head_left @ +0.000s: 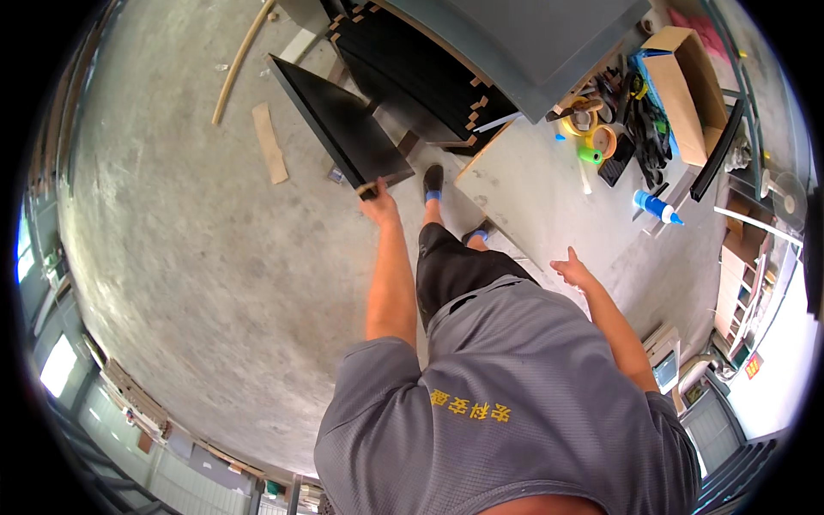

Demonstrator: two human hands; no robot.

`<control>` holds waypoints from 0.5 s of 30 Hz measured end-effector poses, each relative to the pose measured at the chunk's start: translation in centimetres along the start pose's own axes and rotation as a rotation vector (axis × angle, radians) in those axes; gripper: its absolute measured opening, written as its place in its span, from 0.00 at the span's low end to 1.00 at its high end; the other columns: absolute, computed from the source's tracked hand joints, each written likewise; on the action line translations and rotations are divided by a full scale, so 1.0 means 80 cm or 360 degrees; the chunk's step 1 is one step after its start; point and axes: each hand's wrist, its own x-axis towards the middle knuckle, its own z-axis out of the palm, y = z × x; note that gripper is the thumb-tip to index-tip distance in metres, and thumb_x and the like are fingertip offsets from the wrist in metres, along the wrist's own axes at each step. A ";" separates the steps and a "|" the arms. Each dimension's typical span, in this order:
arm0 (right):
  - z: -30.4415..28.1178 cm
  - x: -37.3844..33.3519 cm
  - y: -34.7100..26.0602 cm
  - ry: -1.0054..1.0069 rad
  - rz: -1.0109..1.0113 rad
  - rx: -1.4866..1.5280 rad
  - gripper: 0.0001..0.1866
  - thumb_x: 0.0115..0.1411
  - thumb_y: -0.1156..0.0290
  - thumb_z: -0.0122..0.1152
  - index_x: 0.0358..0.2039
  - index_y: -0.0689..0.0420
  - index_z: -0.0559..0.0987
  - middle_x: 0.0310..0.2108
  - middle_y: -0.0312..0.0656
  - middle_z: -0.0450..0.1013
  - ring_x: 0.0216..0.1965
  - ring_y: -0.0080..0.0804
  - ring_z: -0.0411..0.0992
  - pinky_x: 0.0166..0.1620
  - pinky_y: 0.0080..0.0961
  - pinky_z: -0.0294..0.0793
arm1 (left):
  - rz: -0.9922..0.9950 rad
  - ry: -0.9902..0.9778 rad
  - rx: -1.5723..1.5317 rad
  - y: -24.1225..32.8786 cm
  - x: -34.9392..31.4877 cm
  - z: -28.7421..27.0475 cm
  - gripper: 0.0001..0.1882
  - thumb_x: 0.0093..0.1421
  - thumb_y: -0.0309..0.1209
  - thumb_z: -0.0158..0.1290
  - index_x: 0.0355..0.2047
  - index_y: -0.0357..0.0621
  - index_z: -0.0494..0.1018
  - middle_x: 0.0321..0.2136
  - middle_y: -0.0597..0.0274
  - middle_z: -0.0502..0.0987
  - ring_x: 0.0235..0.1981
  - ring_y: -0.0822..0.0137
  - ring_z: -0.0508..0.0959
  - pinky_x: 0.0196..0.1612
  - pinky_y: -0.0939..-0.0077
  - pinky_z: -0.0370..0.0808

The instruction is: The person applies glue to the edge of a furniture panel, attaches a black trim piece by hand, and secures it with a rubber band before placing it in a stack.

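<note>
My left hand (379,207) is closed on the near lower corner of a dark, glossy panel (339,120). A small tan piece shows at that corner beside my fingers. The panel stands tilted out to the left of a large dark grey cabinet (549,43). Inside the cabinet's near side, black boards (403,73) with tan corner pieces are visible. My right hand (572,269) hangs free to the right of my legs, holding nothing, with its index finger stretched out. A pale board (549,202) lies on the floor past it.
On the pale board are yellow tape rolls (592,137), a green roll (590,155), black tools and straps (648,137), and a blue-and-white bottle (657,208). An open cardboard box (687,94) stands far right. A cardboard strip (269,143) and a curved tan strip (240,64) lie left.
</note>
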 end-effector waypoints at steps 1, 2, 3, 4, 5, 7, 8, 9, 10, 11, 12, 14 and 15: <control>-0.002 -0.005 -0.002 0.0002 0.0005 -0.0038 0.61 0.61 0.53 0.67 0.74 0.67 0.32 0.52 0.54 0.78 0.53 0.42 0.75 0.44 0.31 0.73 | -0.0020 -0.0011 -0.0119 -0.007 -0.022 0.007 0.20 0.61 0.36 0.65 0.39 0.26 0.78 0.37 0.46 0.84 0.38 0.53 0.83 0.42 0.59 0.77; -0.005 -0.010 -0.003 0.0001 0.0013 -0.0077 0.61 0.61 0.52 0.67 0.73 0.69 0.33 0.52 0.54 0.78 0.56 0.42 0.74 0.53 0.31 0.70 | -0.0042 -0.0021 -0.0235 -0.012 -0.042 0.011 0.20 0.62 0.37 0.65 0.39 0.27 0.78 0.38 0.46 0.84 0.38 0.54 0.83 0.42 0.60 0.77; -0.008 -0.015 -0.003 -0.0016 0.0021 -0.0070 0.61 0.61 0.52 0.67 0.73 0.71 0.34 0.53 0.54 0.78 0.59 0.42 0.73 0.62 0.32 0.68 | -0.0123 -0.0069 -0.0317 -0.017 -0.057 0.012 0.20 0.63 0.37 0.64 0.40 0.27 0.78 0.38 0.47 0.84 0.39 0.55 0.83 0.42 0.62 0.77; -0.012 -0.020 -0.002 0.0002 0.0004 -0.0092 0.60 0.62 0.52 0.67 0.73 0.71 0.34 0.54 0.54 0.78 0.59 0.42 0.73 0.62 0.32 0.68 | -0.0039 -0.0123 -0.0172 -0.020 -0.068 0.013 0.19 0.65 0.37 0.62 0.41 0.28 0.79 0.38 0.50 0.84 0.39 0.61 0.82 0.42 0.66 0.77; -0.015 -0.024 0.001 0.0002 -0.0013 -0.0071 0.60 0.62 0.52 0.66 0.73 0.71 0.34 0.54 0.54 0.78 0.59 0.42 0.73 0.62 0.32 0.68 | -0.0085 -0.0148 -0.0181 -0.023 -0.077 0.017 0.18 0.65 0.36 0.62 0.41 0.28 0.79 0.38 0.51 0.84 0.39 0.62 0.82 0.43 0.67 0.77; -0.021 -0.029 0.011 0.0005 -0.0024 -0.0070 0.59 0.63 0.53 0.66 0.73 0.70 0.35 0.54 0.54 0.78 0.59 0.42 0.73 0.62 0.32 0.68 | -0.0125 -0.0163 -0.0219 -0.027 -0.088 0.024 0.16 0.65 0.35 0.62 0.41 0.29 0.79 0.38 0.53 0.84 0.39 0.64 0.82 0.43 0.69 0.77; -0.024 -0.029 0.019 0.0012 -0.0022 -0.0089 0.58 0.63 0.53 0.66 0.73 0.70 0.35 0.54 0.54 0.77 0.59 0.42 0.74 0.62 0.32 0.69 | -0.0162 -0.0160 -0.0245 -0.030 -0.091 0.029 0.16 0.65 0.34 0.62 0.41 0.29 0.79 0.38 0.53 0.84 0.39 0.64 0.82 0.43 0.69 0.77; -0.027 -0.029 0.028 0.0016 0.0017 -0.0067 0.58 0.63 0.53 0.66 0.73 0.69 0.36 0.55 0.54 0.77 0.59 0.43 0.74 0.62 0.32 0.69 | -0.0154 -0.0134 -0.0291 -0.034 -0.093 0.034 0.16 0.65 0.34 0.62 0.41 0.29 0.80 0.38 0.53 0.84 0.39 0.64 0.82 0.44 0.69 0.77; -0.029 -0.027 0.038 0.0022 -0.0015 -0.0108 0.57 0.63 0.54 0.66 0.73 0.69 0.36 0.55 0.55 0.77 0.59 0.43 0.74 0.62 0.33 0.69 | -0.0199 -0.0137 -0.0306 -0.038 -0.095 0.040 0.15 0.65 0.33 0.61 0.41 0.29 0.80 0.38 0.53 0.84 0.39 0.64 0.82 0.44 0.69 0.77; -0.032 -0.026 0.049 0.0028 -0.0014 -0.0108 0.57 0.63 0.54 0.66 0.73 0.69 0.36 0.55 0.55 0.77 0.58 0.44 0.74 0.62 0.33 0.69 | -0.0188 -0.0137 -0.0410 -0.042 -0.096 0.047 0.15 0.64 0.33 0.61 0.41 0.29 0.80 0.38 0.53 0.84 0.38 0.64 0.82 0.44 0.69 0.77; -0.034 -0.024 0.060 0.0041 0.0041 -0.0086 0.57 0.63 0.54 0.66 0.73 0.68 0.37 0.55 0.55 0.77 0.58 0.44 0.74 0.62 0.33 0.69 | -0.0235 -0.0163 -0.0475 -0.047 -0.097 0.052 0.15 0.64 0.32 0.61 0.41 0.29 0.80 0.38 0.54 0.84 0.38 0.64 0.82 0.44 0.69 0.77; -0.037 -0.020 0.081 0.0036 -0.0004 -0.0115 0.56 0.63 0.55 0.66 0.74 0.68 0.38 0.55 0.56 0.76 0.58 0.45 0.74 0.62 0.34 0.69 | -0.0234 -0.0174 -0.0500 -0.056 -0.102 0.060 0.14 0.64 0.31 0.61 0.41 0.29 0.80 0.37 0.54 0.84 0.38 0.64 0.82 0.44 0.69 0.77; -0.038 -0.018 0.090 0.0041 0.0042 -0.0086 0.56 0.63 0.55 0.66 0.74 0.68 0.38 0.55 0.57 0.76 0.58 0.45 0.74 0.62 0.34 0.69 | -0.0186 -0.0161 -0.0457 -0.060 -0.106 0.062 0.14 0.63 0.31 0.61 0.41 0.29 0.80 0.37 0.54 0.84 0.38 0.64 0.82 0.44 0.69 0.77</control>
